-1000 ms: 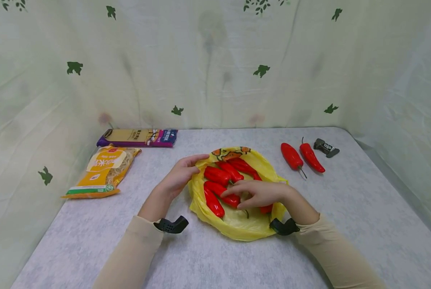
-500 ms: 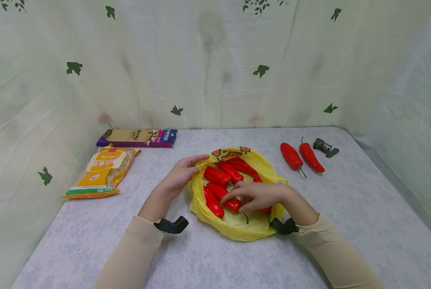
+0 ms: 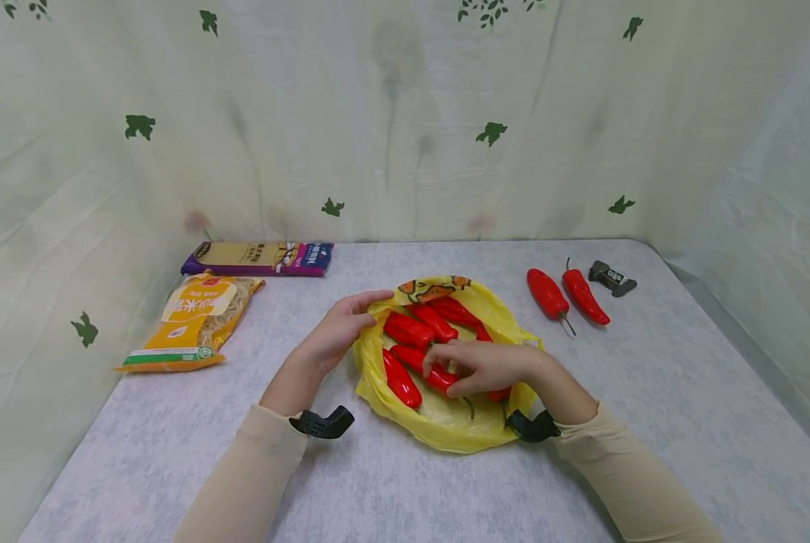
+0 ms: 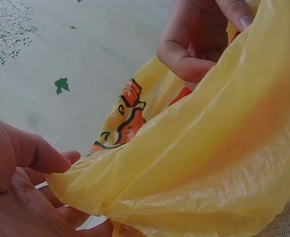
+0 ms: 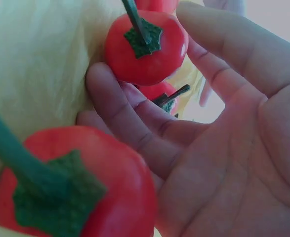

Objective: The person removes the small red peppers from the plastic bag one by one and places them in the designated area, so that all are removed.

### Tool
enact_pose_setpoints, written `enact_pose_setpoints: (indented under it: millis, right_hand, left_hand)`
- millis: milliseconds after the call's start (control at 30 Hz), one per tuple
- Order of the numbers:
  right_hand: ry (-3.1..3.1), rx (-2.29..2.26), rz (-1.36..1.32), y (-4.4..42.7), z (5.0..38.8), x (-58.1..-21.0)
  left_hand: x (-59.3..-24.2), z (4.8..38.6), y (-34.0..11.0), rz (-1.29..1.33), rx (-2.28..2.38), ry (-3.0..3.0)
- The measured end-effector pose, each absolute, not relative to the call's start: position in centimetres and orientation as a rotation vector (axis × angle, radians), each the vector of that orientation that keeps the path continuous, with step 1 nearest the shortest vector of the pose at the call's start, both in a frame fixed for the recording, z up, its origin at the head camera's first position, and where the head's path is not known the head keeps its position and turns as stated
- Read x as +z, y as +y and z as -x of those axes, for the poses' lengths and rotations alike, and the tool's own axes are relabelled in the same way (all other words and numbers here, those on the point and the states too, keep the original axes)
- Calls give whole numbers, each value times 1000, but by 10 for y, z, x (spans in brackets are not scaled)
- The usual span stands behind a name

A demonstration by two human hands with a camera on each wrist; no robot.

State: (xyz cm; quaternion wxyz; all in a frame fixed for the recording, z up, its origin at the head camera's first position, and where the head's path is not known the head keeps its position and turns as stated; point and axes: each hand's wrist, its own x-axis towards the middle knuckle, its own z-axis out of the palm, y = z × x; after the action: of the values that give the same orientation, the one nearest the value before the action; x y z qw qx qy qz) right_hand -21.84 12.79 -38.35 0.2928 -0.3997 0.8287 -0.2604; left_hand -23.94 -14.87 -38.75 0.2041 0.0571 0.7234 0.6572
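Pale leaf-print curtain behind mottled grey tabletop. Yellow plastic bag mid-tabletop; left hand, fingers pinching rim. Several glossy red peppers bagged; right hand, fingers curled round one. Handling looks unfinished: two red peppers unbagged near far right corner.

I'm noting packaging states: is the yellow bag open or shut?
Open. The yellow bag has its mouth spread, red peppers showing inside, and the left hand pinches its rim.
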Motion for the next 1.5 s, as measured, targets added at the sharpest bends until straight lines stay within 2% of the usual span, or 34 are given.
enact_pose_setpoints:
  millis: [333, 933, 1500]
  right_hand:
    - [2245, -756, 907, 126, 217, -381]
    - [2344, -664, 1031, 137, 217, -367]
    - [2419, -799, 1010, 164, 219, -345]
  left_hand:
    - [-387, 239, -148, -125, 1822, 2027]
    - [-388, 240, -147, -142, 1833, 2029]
    - [-387, 239, -147, -127, 1820, 2040]
